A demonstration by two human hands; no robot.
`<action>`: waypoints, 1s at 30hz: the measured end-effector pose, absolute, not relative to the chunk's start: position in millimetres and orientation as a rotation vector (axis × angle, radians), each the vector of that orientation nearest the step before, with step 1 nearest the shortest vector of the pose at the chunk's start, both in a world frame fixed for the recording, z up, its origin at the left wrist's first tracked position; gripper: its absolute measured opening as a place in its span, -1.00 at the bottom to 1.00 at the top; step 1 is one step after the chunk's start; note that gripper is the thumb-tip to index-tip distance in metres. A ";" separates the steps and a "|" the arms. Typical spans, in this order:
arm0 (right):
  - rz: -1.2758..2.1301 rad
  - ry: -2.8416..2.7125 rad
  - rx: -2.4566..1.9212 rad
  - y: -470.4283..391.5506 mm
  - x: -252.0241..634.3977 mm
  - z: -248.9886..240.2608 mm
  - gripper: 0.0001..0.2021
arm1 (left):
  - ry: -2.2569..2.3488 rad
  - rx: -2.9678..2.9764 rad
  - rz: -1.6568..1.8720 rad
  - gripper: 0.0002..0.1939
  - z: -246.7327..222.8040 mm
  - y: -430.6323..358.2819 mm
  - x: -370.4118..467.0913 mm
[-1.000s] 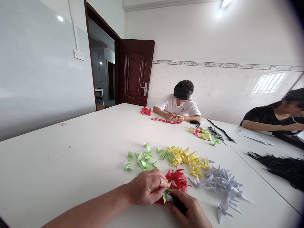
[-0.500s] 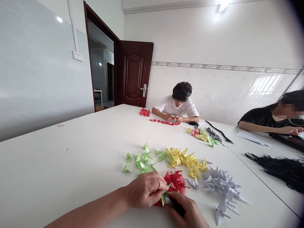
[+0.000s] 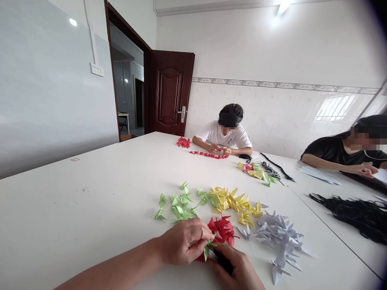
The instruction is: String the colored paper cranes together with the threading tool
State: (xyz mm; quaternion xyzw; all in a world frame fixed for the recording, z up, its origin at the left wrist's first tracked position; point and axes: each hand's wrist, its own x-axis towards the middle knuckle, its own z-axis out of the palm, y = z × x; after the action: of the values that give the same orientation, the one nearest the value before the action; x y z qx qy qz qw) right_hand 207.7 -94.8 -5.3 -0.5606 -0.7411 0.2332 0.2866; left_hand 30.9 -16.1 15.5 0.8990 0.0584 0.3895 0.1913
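Note:
A small green paper crane (image 3: 207,252) is pinched in the fingers of my left hand (image 3: 186,241), just above the table. My right hand (image 3: 238,264) meets it from the right, closed around a dark object (image 3: 222,259) whose kind I cannot make out. The right fingertips are at the crane's edge; their exact contact is hidden. Red paper cranes (image 3: 224,229) lie right behind my fingers, with some red paper under them. Beyond are green cranes (image 3: 180,209) and a heap of yellow ones (image 3: 231,199). White paper cranes (image 3: 281,233) are piled to the right of my right hand.
Across the white table (image 3: 90,229), a person in white (image 3: 234,137) handles a row of red cranes (image 3: 208,154). Another person in black (image 3: 329,151) sits at right by white sheets (image 3: 319,175). Black cords (image 3: 347,217) lie at the right; mixed cranes (image 3: 256,173) rest mid-table.
The view has shifted slightly. My hands keep nearly the same hold on the green paper crane. At the right, the co-worker's hands and paper have shifted a little.

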 end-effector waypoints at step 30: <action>0.678 -1.961 -1.503 -92.7 206.8 -3.3 -0.72 | 0.134 2.480 1.085 -0.68 12.9 -14.3 32.0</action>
State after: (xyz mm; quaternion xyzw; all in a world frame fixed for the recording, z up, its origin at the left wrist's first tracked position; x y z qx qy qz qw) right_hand 206.8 -92.7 -3.3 -0.5621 -0.7336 0.2537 0.2855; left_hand 32.0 -14.3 12.9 0.8939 0.0484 0.3910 0.2138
